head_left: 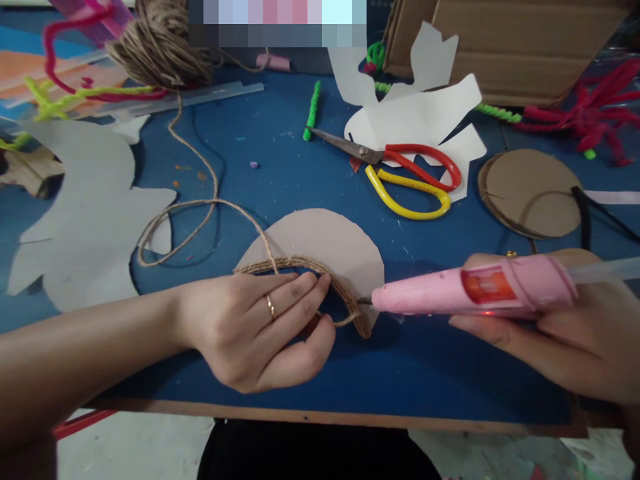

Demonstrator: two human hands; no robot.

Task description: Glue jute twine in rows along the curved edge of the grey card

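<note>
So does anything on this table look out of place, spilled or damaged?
Nothing looks spilled or clearly damaged. Mildly untidy: thin brown twine lies in a loose loop across the right edge of a grey paper cutout, and red-and-yellow-handled metal scissors rest partly on a white paper cutout.

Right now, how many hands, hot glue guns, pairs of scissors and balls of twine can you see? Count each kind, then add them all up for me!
Hands: 2 (left hand, right hand)
Pink hot glue gun: 1
Pair of scissors: 1
Ball of brown twine: 1
Total: 5
</note>
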